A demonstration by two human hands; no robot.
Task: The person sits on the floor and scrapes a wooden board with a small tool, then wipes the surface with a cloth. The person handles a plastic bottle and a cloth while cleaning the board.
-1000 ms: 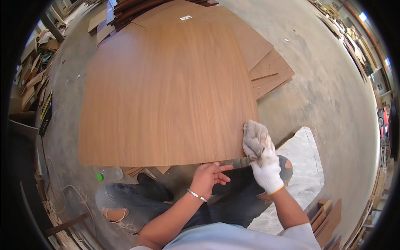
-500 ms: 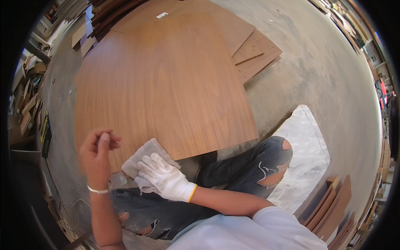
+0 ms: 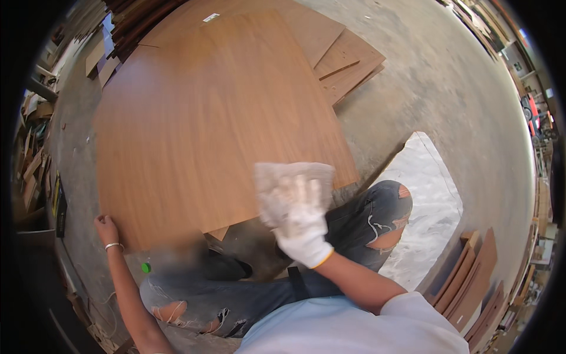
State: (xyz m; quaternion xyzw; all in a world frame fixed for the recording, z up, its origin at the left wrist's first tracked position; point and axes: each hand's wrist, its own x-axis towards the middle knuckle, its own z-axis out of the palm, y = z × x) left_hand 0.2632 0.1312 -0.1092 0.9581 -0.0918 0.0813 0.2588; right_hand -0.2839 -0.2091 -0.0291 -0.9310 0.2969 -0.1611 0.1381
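A large brown wood-grain panel (image 3: 206, 130) lies before me, its near edge by my legs. At its left edge, close to the near corner, my left hand (image 3: 107, 230) is bare, with a bracelet at the wrist, and its fingers are closed on the edge. In a white knitted glove, my right hand (image 3: 303, 218) holds a grey cloth (image 3: 271, 192) over the panel's near right part. Hand and cloth are smeared by motion, so I cannot tell whether the cloth touches the surface.
More brown boards (image 3: 354, 65) lie beneath and beyond the panel. A white marbled sheet (image 3: 427, 194) lies right of my bent knee (image 3: 389, 206). Narrow boards (image 3: 466, 283) stand at the lower right. A green cap (image 3: 146, 268) is near my left forearm. Scrap wood (image 3: 32, 159) is piled far left.
My right hand has swept the cloth rightward along the panel's near side. My left hand has come down from above the panel onto its left edge. The green cap has come into view.
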